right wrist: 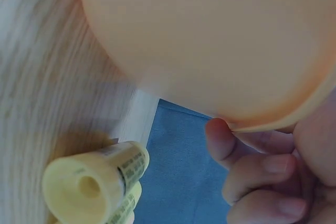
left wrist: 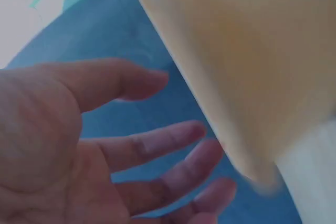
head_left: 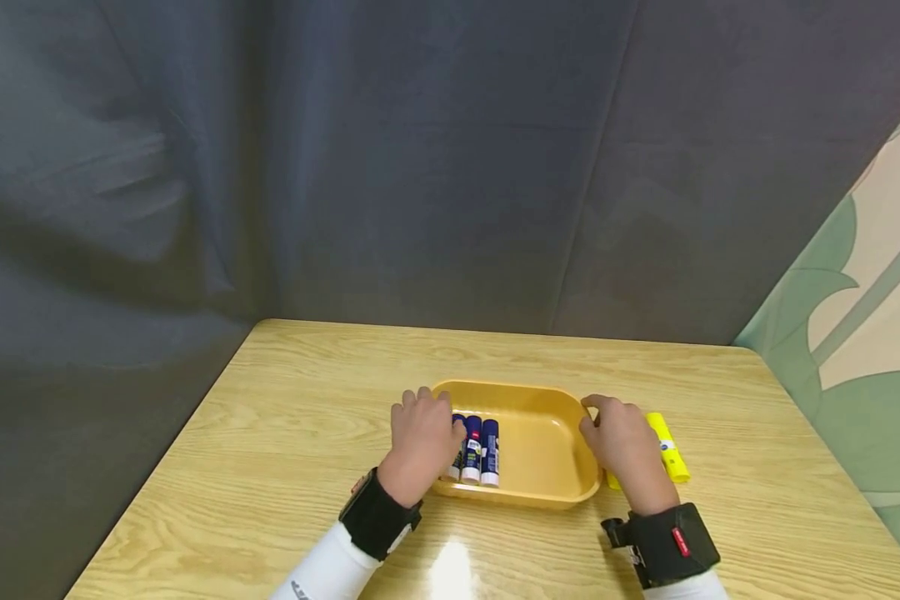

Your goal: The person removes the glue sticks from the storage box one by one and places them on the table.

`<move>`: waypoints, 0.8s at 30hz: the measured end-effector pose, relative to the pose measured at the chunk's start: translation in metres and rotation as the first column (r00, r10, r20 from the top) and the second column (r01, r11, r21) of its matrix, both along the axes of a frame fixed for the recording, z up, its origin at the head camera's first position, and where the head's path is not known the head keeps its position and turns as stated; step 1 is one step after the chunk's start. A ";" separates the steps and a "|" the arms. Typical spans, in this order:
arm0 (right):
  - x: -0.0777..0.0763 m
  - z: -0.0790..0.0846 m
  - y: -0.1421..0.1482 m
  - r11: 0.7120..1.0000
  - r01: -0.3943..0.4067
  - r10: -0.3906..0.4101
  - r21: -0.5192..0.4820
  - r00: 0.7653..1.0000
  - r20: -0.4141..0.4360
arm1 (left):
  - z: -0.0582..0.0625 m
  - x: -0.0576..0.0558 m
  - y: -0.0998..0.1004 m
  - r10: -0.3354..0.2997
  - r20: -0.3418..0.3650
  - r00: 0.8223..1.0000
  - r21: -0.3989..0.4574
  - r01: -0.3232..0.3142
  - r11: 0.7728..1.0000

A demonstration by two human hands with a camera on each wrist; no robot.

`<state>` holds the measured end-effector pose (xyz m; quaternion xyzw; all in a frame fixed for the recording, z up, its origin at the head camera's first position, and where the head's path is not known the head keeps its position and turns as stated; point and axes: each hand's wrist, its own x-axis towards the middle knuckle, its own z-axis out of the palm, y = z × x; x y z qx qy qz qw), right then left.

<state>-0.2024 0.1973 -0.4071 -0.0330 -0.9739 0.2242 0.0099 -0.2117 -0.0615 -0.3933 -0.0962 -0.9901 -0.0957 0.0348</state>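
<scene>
A yellow-orange plastic tray (head_left: 540,450) sits on the table, with blue glue sticks (head_left: 472,450) with white ends lying side by side in its left part. My left hand (head_left: 422,435) is over the tray's left end and partly hides the sticks there. In the left wrist view its fingers (left wrist: 194,163) are spread beside the rim, the thumb apart from it. At the tray's right end my right hand (head_left: 621,437) pinches the rim, seen from below in the right wrist view with the fingers (right wrist: 220,140) curled at the edge.
Yellow labelled tubes (head_left: 669,450) lie on the wooden table (head_left: 307,417) just right of the tray, partly behind my right hand. A dark grey curtain (head_left: 435,167) hangs behind the table. To the right stands a leaf-patterned wall (head_left: 862,333).
</scene>
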 end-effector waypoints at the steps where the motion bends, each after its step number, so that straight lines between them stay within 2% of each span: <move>1: 0.000 0.000 0.000 1.000 0.000 0.000 0.002 1.000 -0.002 | 0.003 0.001 0.004 -0.019 0.018 1.000 -0.006 0.019 1.000; 7: 0.001 0.001 0.003 1.000 -0.001 0.001 0.017 1.000 0.000 | 0.012 0.007 0.031 -0.132 0.086 0.988 0.011 0.131 0.991; 12: 0.000 0.001 0.004 1.000 -0.003 0.003 0.017 1.000 -0.011 | 0.008 0.006 0.051 -0.190 0.102 0.976 0.027 0.188 0.982; 19: -0.002 0.000 0.001 1.000 -0.002 0.002 0.020 1.000 -0.027 | -0.007 0.002 0.068 -0.155 0.150 0.976 -0.112 0.172 0.979; 24: -0.003 0.000 0.000 1.000 0.006 -0.006 0.022 1.000 -0.015 | -0.018 0.001 0.074 -0.152 0.082 0.985 -0.142 0.162 0.976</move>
